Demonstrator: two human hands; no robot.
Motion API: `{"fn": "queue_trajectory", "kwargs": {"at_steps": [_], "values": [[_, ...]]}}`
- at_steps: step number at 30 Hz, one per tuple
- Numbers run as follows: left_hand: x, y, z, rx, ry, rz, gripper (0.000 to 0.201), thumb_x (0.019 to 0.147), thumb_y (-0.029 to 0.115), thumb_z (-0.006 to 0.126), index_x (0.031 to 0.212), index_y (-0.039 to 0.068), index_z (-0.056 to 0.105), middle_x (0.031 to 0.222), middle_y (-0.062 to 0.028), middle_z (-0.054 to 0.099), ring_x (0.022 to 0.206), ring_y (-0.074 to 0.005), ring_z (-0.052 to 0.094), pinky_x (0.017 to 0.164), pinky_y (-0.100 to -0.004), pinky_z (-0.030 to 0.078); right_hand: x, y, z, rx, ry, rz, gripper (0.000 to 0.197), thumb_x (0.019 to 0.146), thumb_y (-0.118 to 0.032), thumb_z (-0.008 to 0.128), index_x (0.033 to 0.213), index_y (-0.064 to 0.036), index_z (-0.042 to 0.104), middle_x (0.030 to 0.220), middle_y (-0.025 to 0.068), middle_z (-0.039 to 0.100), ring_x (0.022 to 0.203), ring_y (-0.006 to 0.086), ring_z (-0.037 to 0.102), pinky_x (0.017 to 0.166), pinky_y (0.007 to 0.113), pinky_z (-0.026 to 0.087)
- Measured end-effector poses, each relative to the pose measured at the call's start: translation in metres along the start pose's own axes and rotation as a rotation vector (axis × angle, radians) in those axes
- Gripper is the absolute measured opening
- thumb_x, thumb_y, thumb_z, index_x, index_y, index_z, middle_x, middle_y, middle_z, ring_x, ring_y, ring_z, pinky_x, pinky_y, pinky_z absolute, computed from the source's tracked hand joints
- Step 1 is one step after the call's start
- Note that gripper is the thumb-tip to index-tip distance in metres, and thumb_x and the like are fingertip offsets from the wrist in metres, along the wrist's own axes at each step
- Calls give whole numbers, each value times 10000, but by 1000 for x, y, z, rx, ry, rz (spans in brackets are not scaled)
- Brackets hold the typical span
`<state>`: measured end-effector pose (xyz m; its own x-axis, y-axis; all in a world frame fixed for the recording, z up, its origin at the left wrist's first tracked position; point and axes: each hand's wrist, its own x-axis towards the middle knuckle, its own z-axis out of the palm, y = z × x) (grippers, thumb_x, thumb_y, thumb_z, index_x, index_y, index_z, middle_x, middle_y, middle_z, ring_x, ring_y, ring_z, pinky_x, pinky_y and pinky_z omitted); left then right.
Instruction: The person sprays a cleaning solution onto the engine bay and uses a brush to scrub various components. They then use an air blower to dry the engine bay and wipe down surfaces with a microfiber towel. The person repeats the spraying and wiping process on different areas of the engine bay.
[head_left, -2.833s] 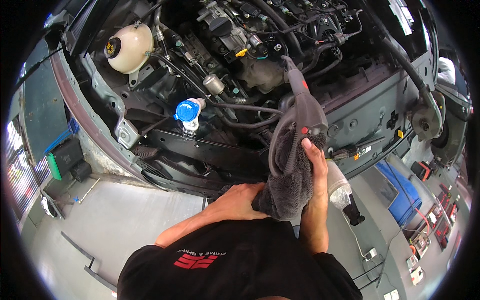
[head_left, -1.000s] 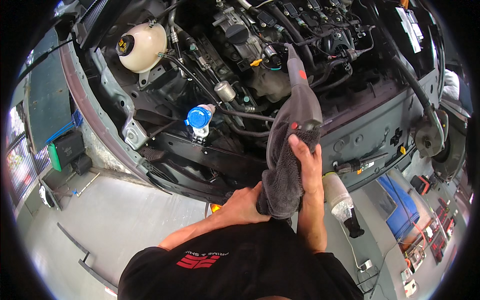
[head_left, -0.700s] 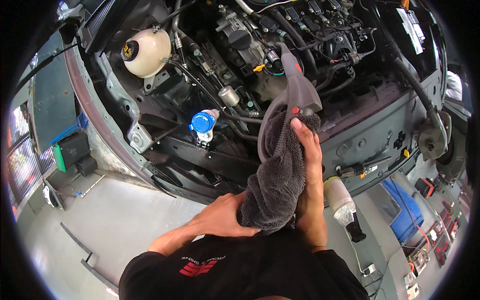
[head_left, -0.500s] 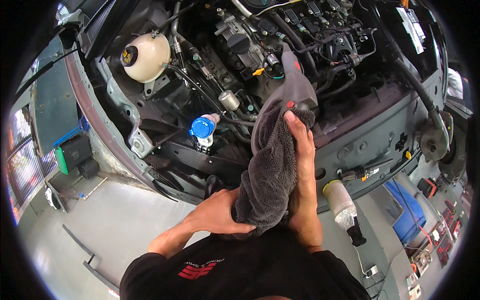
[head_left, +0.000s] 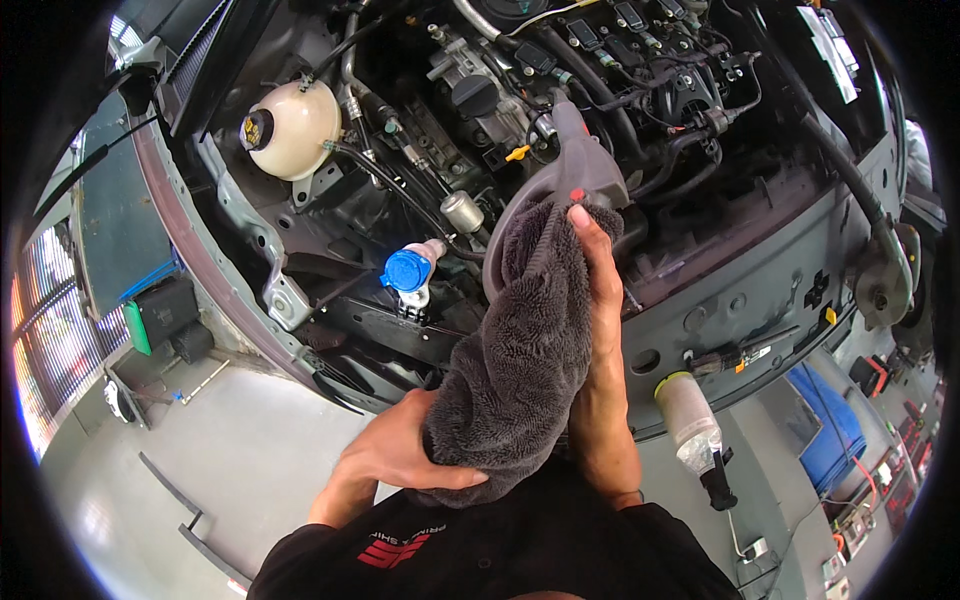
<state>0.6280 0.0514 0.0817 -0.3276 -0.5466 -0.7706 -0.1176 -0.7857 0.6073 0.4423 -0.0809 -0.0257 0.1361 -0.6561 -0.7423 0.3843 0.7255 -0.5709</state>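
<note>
A grey handheld blower [head_left: 590, 165] with a narrow nozzle and a red button points into an open engine bay. A dark grey microfibre towel [head_left: 525, 350] is wrapped around its rear part and hides most of the body. My right hand [head_left: 598, 280] is closed along the right side of the wrapped blower, its thumb up beside the red button. Around the towel's lower left end curls my left hand [head_left: 405, 450], thumb across the front; its other fingers are hidden behind the cloth. The nozzle tip lies near an engine oil cap [head_left: 478, 96] and a yellow dipstick handle [head_left: 518, 153].
Left in the bay are a white coolant tank [head_left: 295, 130] and a blue washer-fluid cap [head_left: 407, 270]. A brush [head_left: 725, 357] and a clear spray bottle [head_left: 690, 420] rest along the front edge at right. A hood strut [head_left: 840, 170] slants across the right.
The wrapped blower has shifted slightly left and back toward me. My left hand has moved left and lower with the towel end. Both hands keep their hold.
</note>
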Motion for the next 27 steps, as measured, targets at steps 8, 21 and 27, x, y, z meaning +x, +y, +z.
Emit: {"fn": "queue_trajectory", "kwargs": {"at_steps": [8,21,27], "values": [[7,-20,-27,1,123,51,740,646,221,916,1248,-86,614,1157,-176,727,1062,-245,690,990,-379,512,0,0,44,185,23,-15,377,956,-394,687,1021,-23,695,888,44,678,771,129,634,724,274,503],[9,-38,-50,-138,79,-42,997,621,82,933,1464,-67,423,1359,-145,616,1273,-229,565,1135,-407,397,4,17,71,91,-5,-37,347,986,-355,688,1007,-10,668,854,27,655,746,114,607,691,279,491],[8,-58,-48,-242,102,-8,993,627,56,940,1464,-63,419,1372,-142,599,1276,-226,560,1129,-417,409,10,22,83,-64,35,-74,386,948,-362,744,1055,3,675,878,28,673,788,101,612,730,278,496]]}}
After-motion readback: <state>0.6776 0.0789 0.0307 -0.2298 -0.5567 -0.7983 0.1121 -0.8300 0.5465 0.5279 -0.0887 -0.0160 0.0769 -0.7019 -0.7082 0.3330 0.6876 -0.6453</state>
